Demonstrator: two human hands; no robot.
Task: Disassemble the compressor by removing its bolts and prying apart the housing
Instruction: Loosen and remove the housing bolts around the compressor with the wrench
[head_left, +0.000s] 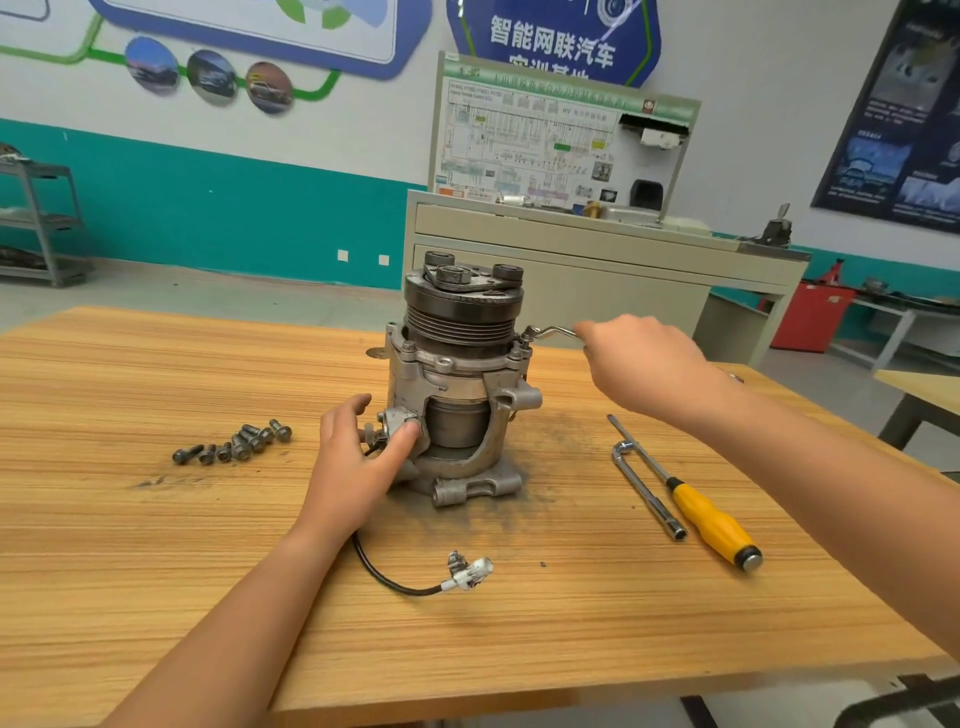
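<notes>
The grey metal compressor (457, 384) stands upright on the wooden table (156, 519), pulley end up. My left hand (358, 452) holds its lower left side, thumb on a lug of the housing. My right hand (639, 358) grips a bent metal wrench (550, 332) whose far end sits on a bolt (525, 338) at the upper right flange. Several removed bolts (236, 441) lie in a row on the table to the left. A black cable with a white connector (467, 571) trails from the compressor toward me.
An L-shaped socket wrench (644, 488) and a yellow-handled screwdriver (711, 525) lie right of the compressor. Dark grime marks the table around the base. A beige cabinet with a wiring display board (561, 150) stands behind the table, and grey shelving (41, 223) stands at far left.
</notes>
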